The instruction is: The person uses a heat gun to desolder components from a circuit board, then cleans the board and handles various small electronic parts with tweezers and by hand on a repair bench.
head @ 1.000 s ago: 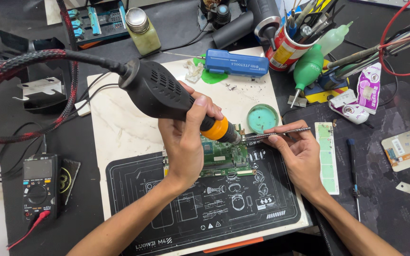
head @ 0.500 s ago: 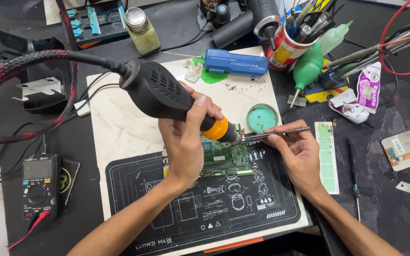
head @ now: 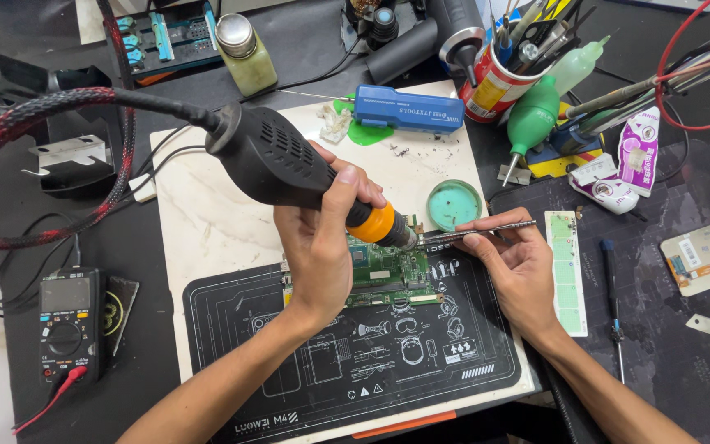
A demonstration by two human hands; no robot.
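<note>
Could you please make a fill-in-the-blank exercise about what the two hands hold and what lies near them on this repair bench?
1. The left hand grips a black hot air tool with an ____ collar near its nozzle.
2. The right hand holds thin metal ____ whose tips meet the nozzle.
3. The green circuit board lies on a ____ work mat with white line drawings.
4. The multimeter lies to the ____ of the mat.

Missing words: orange; tweezers; black; left

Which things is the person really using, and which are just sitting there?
In use:
left hand gripping hot-air tool
right hand holding tweezers
green circuit board

Lying about:
multimeter
blue case
green round tin
screwdriver
</note>
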